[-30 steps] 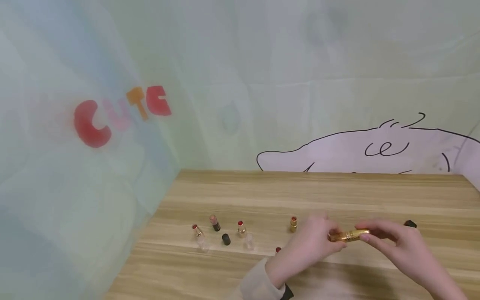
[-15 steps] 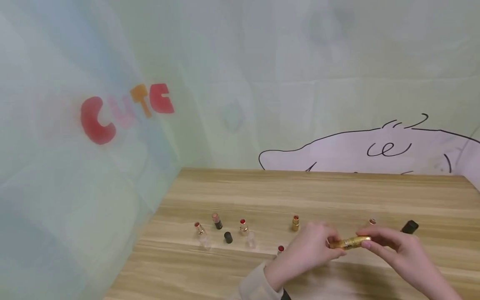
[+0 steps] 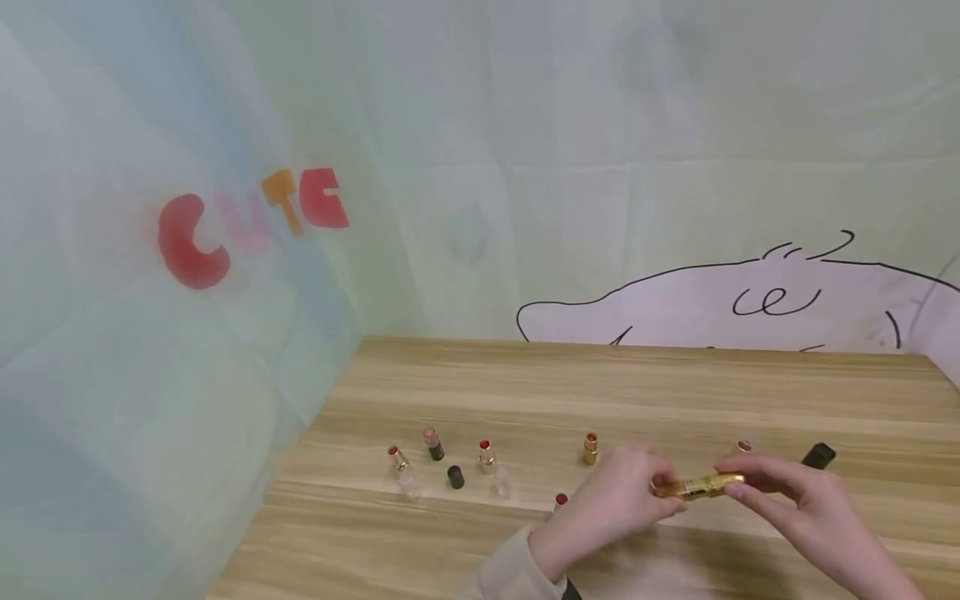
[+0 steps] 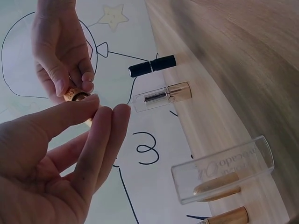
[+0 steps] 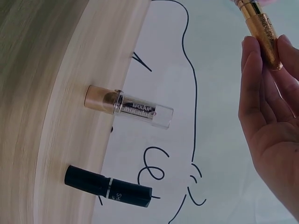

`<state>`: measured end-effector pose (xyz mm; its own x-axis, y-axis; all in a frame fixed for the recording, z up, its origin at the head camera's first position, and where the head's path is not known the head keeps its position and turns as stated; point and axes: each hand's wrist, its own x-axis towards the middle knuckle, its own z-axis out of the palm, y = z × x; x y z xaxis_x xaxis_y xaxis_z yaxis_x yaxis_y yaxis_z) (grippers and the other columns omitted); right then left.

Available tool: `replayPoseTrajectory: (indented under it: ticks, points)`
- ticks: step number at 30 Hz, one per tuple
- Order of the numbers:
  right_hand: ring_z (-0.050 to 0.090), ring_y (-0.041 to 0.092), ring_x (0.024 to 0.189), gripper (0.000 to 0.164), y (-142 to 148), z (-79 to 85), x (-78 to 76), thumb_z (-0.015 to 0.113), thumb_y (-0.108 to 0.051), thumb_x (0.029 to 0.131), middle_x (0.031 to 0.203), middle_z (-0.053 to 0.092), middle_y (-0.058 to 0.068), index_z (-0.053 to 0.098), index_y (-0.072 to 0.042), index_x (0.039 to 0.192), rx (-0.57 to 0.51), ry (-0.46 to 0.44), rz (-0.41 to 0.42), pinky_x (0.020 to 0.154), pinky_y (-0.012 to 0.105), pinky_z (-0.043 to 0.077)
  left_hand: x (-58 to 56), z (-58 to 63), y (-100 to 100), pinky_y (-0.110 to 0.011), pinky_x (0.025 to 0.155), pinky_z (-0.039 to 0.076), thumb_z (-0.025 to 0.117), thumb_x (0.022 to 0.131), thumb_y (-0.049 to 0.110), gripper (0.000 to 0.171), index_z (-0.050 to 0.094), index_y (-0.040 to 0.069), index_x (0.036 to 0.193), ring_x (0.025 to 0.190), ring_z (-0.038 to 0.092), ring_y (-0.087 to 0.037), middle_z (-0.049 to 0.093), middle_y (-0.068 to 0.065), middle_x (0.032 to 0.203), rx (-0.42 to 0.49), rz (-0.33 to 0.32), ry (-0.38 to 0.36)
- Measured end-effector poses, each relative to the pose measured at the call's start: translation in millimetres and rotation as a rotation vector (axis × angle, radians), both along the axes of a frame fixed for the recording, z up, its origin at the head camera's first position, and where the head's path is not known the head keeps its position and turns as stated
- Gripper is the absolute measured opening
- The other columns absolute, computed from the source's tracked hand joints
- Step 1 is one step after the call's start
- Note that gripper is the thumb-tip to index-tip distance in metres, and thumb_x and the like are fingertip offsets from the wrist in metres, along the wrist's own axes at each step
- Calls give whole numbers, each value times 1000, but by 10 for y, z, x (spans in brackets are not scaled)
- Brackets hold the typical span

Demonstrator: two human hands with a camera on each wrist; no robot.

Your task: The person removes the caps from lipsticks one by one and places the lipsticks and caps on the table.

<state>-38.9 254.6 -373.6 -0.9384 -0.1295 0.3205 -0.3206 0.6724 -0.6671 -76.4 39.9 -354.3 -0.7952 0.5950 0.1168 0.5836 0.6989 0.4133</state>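
A gold lipstick tube [image 3: 703, 486] lies crosswise between both hands, held above the table. My left hand [image 3: 618, 492] pinches its left end between thumb and fingers; my right hand [image 3: 813, 504] pinches the other end. In the right wrist view the patterned, rounded end of the tube [image 5: 264, 39] sits between the right hand's [image 5: 280, 121] thumb and fingers. From the left wrist, the left hand's [image 4: 60, 154] fingertips partly cover the tube [image 4: 74, 93], so the join is hard to see.
Several uncapped lipsticks stand left, including a pinkish one [image 3: 432, 443], a red one [image 3: 487, 455] and a gold one [image 3: 591, 448]. A black cap [image 3: 455, 477] and clear cap [image 3: 502, 481] stand nearby. Right are a clear-capped lipstick [image 5: 133, 108] and black tube [image 5: 108, 185].
Both hands have stayed nearly in place with the gold tube, after a slight downward shift. The clear-capped lipstick behind the right hand has come into the head view.
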Motion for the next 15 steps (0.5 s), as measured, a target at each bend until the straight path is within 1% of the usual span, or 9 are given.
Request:
replayPoseTrajectory:
  ticks: [4, 8, 11, 15]
  points:
    - [61, -11, 82, 24, 49, 2, -8, 74, -10, 82, 94, 68, -25, 71, -20, 104, 2, 51, -4, 66, 7, 43, -18, -27, -4, -6, 53, 34, 78, 79, 33, 12, 74, 23, 83, 62, 44, 8, 61, 17, 74, 5, 7, -1]
    - [61, -13, 84, 25, 107, 25, -5, 73, -10, 83, 102, 66, -29, 71, -20, 106, 1, 78, -17, 69, 3, 42, -29, -49, -10, -6, 55, 34, 78, 79, 32, 12, 74, 22, 83, 63, 44, 8, 61, 16, 75, 6, 19, 6]
    - [60, -14, 83, 26, 160, 27, 5, 73, -10, 83, 103, 65, -31, 71, -20, 108, 7, 77, -39, 69, 2, 40, -35, -60, -17, -6, 56, 34, 77, 80, 31, 11, 73, 22, 84, 65, 45, 7, 60, 16, 76, 5, 32, -4]
    - [59, -14, 81, 27, 228, 10, 17, 73, -13, 84, 93, 68, -27, 70, -21, 109, 29, 55, -73, 67, 3, 37, -46, -76, -23, -6, 57, 34, 77, 80, 31, 10, 73, 22, 86, 65, 45, 7, 59, 16, 76, 1, 38, 1]
